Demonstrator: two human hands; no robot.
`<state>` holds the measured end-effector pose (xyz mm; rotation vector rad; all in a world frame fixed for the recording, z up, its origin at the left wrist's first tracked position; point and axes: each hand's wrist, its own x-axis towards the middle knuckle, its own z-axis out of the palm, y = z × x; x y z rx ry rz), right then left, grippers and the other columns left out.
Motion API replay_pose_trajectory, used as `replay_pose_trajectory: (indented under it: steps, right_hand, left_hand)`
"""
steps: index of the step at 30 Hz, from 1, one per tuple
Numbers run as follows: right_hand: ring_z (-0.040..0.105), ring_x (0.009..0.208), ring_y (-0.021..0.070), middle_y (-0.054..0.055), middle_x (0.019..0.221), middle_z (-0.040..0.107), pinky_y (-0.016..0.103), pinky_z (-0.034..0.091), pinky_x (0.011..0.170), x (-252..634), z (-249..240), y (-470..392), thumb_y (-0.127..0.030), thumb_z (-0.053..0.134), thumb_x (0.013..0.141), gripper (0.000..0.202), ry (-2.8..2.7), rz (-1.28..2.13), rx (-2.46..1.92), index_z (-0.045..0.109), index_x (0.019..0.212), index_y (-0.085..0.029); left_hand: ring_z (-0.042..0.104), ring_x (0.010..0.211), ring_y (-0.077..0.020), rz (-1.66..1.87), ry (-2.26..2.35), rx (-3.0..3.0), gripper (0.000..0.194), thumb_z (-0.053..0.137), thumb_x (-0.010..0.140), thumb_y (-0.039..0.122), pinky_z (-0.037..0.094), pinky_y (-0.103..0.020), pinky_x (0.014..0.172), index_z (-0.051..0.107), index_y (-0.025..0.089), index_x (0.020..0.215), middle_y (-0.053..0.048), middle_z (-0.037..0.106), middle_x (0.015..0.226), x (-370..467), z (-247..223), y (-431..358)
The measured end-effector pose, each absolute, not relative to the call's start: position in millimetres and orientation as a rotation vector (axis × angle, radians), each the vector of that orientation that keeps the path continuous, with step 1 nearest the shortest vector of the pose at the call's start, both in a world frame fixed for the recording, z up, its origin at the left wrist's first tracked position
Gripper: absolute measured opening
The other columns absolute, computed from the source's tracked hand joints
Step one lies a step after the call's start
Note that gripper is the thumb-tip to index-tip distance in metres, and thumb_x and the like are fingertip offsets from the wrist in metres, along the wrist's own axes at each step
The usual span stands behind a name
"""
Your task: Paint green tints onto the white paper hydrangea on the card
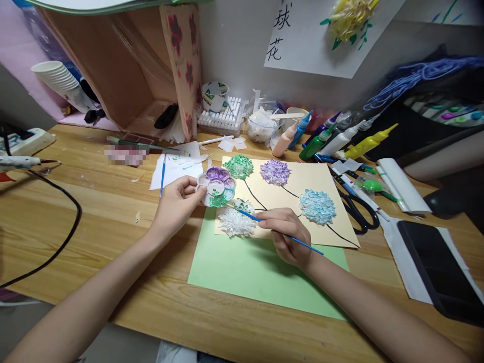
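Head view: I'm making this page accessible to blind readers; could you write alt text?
A person's left hand holds a flower-shaped paint palette and their right hand a blue paintbrush, its tip close to green paint. On a cream sheet over light-green paper are a green flower, a purple flower, a light-blue flower and a white flower tinged green.

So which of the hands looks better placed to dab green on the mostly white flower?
Probably the right hand: it holds the blue paintbrush, tip at the green-painted side of the palette, near the mostly white flower. The left hand is occupied, gripping the palette.
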<state>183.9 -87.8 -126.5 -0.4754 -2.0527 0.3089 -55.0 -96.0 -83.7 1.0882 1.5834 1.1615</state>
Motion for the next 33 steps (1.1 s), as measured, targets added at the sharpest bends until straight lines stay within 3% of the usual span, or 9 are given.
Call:
replay_pose_trajectory:
  steps: [8, 15, 33]
  right_hand:
    - [0.068, 0.088, 0.0204, 0.007, 0.096, 0.072, 0.036, 0.053, 0.07, 185, -138, -89, -0.011, 0.045, 0.088, 0.027, -1.885, 0.431, -0.517, 0.058, 0.108, -0.023]
    - [0.059, 0.07, 0.0196, 0.002, 0.07, 0.055, 0.035, 0.047, 0.06, 181, -145, -82, -0.02, 0.045, 0.088, 0.012, -1.43, 0.575, -0.669, 0.057, 0.086, -0.023]
    - [0.057, 0.071, 0.0173, 0.001, 0.074, 0.057, 0.033, 0.044, 0.062, 182, -142, -83, -0.014, 0.041, 0.09, 0.016, -1.634, 0.62, -0.654, 0.055, 0.089, -0.023]
  left_hand:
    - [0.057, 0.057, -0.01, 1.156, 1.585, 1.079, 0.022, 0.071, 0.069, 0.034, 0.043, -0.019, 0.056, 0.057, 0.017, 0.071, 0.004, 0.059, 0.059, -56, -84, -95]
    - [0.059, 0.058, -0.012, 1.206, 1.633, 1.044, 0.02, 0.071, 0.067, 0.032, 0.046, -0.021, 0.058, 0.057, 0.018, 0.07, 0.002, 0.062, 0.06, -62, -82, -90]
    - [0.058, 0.056, -0.0114, 1.219, 1.663, 1.077, 0.016, 0.069, 0.068, 0.029, 0.045, -0.02, 0.055, 0.057, 0.019, 0.069, 0.003, 0.06, 0.058, -66, -85, -88]
